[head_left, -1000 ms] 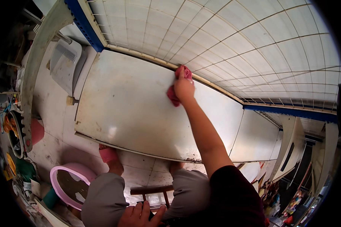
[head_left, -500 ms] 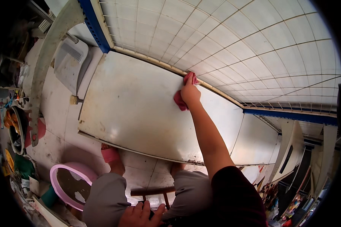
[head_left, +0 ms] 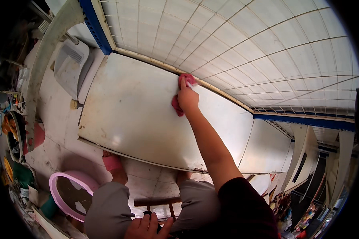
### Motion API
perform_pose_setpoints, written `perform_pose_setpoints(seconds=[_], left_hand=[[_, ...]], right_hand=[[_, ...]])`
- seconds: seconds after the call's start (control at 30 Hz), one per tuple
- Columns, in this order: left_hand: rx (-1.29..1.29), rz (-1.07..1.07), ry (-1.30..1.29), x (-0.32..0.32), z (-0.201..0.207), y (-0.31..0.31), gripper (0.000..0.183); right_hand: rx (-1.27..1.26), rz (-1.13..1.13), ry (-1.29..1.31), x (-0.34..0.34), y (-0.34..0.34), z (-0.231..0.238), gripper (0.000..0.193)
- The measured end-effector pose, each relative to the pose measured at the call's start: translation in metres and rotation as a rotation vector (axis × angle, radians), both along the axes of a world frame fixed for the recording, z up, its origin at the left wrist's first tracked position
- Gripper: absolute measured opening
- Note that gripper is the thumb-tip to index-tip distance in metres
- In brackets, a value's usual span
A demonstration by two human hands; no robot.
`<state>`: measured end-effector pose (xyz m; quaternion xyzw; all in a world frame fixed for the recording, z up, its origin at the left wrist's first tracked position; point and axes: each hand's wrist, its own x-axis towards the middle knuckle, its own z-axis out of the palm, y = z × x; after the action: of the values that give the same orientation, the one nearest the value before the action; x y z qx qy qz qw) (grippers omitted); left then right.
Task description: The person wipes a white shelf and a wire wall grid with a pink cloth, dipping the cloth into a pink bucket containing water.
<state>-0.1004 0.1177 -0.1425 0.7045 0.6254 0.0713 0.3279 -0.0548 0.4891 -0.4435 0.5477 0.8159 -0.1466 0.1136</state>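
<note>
My right hand (head_left: 188, 98) is closed on a red cloth (head_left: 178, 106), with its index finger stretched along the bunched part. The cloth is pressed to the far edge of a pale metal shelf panel (head_left: 135, 111), where the panel meets a frame with a white wire grid (head_left: 227, 44). Smudges and small dark spots mark the panel, and grime shows along its near edge. Close to my lap, my left hand (head_left: 149, 227) rests with fingers apart and holds nothing I can see. A small black object beneath it is mostly hidden.
A pink basin (head_left: 55, 185) with murky water stands on the floor at the left. A grey dustpan (head_left: 71, 65) and a brush (head_left: 75, 104) lie beyond the panel's left end. Blue uprights (head_left: 95, 26) frame the grid. A low wooden stool (head_left: 157, 202) sits between my legs.
My right hand has slid left along the panel's far edge with the red cloth. The whole view has shifted slightly. My left hand stays at my lap.
</note>
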Motion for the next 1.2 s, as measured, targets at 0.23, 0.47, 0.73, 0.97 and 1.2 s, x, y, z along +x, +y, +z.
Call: perform_pose_setpoints(seconds=[0.23,0.47,0.73,0.97,1.2], left_hand=[[-0.06,0.052,-0.02,0.005,0.002,0.01,0.041],[-0.048,0.011,0.004,0.002,-0.001,0.014,0.04],[-0.006,0.013,0.033,0.004,-0.003,0.016,0.035],[-0.017,0.028,-0.001,-0.005,-0.001,0.014,0.038],[-0.047,-0.013,0.028,-0.002,-0.002,0.016,0.043]], right_hand=[[0.084,-0.046,0.089,0.003,-0.003,-0.002,0.064],[-0.013,-0.147,0.169,-0.029,0.006,-0.002,0.061],[-0.013,-0.077,0.244,-0.049,0.012,-0.008,0.049],[0.018,0.09,-0.083,-0.009,0.017,0.005,0.052],[0.084,-0.035,0.163,-0.059,0.003,-0.02,0.043]])
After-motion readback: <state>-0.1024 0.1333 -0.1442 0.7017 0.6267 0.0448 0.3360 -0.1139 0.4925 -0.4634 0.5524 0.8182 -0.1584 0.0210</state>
